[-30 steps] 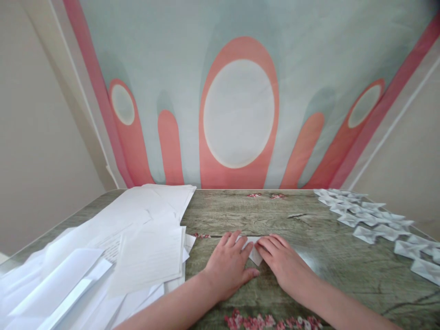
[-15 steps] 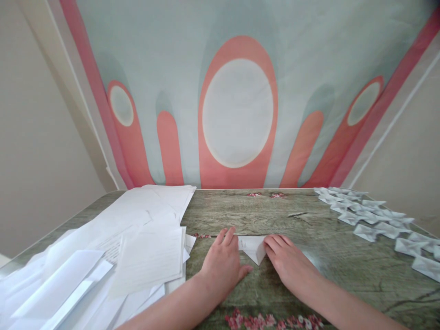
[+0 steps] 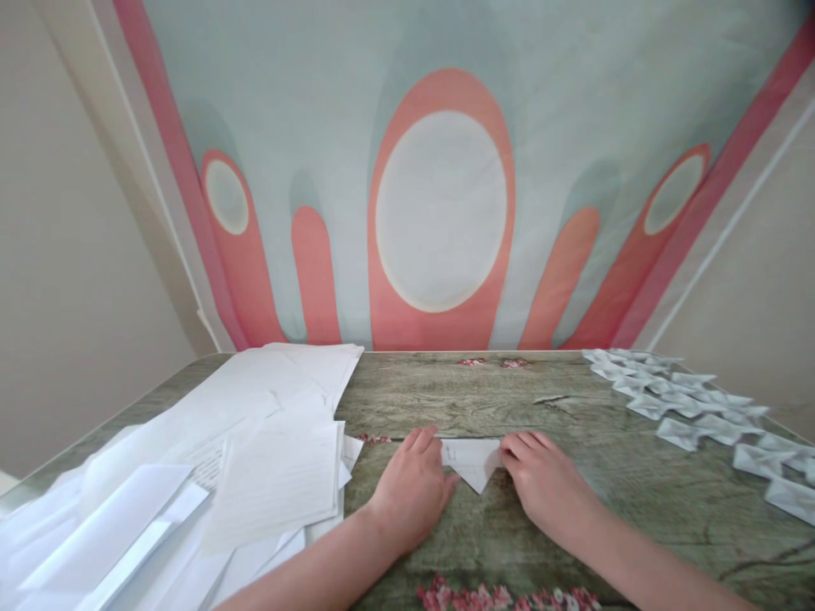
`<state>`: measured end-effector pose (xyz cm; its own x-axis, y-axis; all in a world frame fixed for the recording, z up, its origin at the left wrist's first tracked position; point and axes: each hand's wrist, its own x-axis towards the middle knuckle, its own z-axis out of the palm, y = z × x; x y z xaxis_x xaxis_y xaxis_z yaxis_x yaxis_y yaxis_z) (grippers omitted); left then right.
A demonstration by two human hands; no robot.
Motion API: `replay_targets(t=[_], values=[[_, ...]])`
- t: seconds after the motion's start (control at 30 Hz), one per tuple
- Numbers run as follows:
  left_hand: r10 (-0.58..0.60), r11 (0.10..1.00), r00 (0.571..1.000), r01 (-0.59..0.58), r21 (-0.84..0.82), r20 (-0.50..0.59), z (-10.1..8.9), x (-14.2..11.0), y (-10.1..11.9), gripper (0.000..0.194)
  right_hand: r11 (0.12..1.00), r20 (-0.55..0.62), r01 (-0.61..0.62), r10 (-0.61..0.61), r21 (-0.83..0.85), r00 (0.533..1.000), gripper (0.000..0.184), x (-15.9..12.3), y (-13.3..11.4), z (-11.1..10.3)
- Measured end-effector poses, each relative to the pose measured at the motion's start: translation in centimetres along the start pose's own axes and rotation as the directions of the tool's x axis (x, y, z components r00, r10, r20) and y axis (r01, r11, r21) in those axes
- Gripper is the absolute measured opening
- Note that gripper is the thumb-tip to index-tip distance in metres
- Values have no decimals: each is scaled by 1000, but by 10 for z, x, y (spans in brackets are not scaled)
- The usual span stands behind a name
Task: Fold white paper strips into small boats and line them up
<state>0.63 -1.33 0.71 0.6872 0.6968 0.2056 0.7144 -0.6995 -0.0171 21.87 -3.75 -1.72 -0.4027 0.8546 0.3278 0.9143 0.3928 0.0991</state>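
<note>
Two hands (image 3: 411,490) (image 3: 546,482) on folded paper (image 3: 477,462), writing (image 3: 450,453) unreadable

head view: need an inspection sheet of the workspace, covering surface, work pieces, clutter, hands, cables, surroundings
Surface: tabletop with wood-grain look and pink flower patterns
Work pieces: white folded paper between the hands, its point toward the wearer; folded paper pieces in rows at right
Clutter: loose paper sheets piled and overlapping at left, some with writing
Left hand: at the paper's left end, grip unclear
Right hand: fingers at its right end, seemingly pinching
Cables: nothing seen
Surroundings: pale green panel with coral shapes behind the tabletop
</note>
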Motion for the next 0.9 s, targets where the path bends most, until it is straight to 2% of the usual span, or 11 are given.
replay_targets(t=[0.17, 0.3, 0.53, 0.6, 0.7, 0.9], values=[[8, 997, 1000, -10, -79, -23, 2, 1, -10, 19, 934, -46, -140, 164, 328, 985, 18, 5, 14, 1], [-7, 994, 999, 1, -112, -53, 0, 1, -14, 19, 865, -7, -182, 210, 467, 978, 18, 10, 20, 11], [-139, 940, 986, 103, -326, -91, 10, 1, -21, 13, 808, 102, -236, 216, 539, 971, 15, 10, 15, 4], [-164, 922, 982, 117, -369, -97, 12, 2, -22, 21, 799, 129, -247, 211, 548, 969, 13, 9, 13, 1], [-142, 914, 986, 95, -394, -91, 11, 2, -21, 28, 802, 164, -269, 214, 533, 963, 10, 6, 12, -1], [-120, 918, 989, 78, -389, -85, 8, 2, -19, 22, 794, 249, -375, 287, 479, 925, 16, 2, 8, -5]])
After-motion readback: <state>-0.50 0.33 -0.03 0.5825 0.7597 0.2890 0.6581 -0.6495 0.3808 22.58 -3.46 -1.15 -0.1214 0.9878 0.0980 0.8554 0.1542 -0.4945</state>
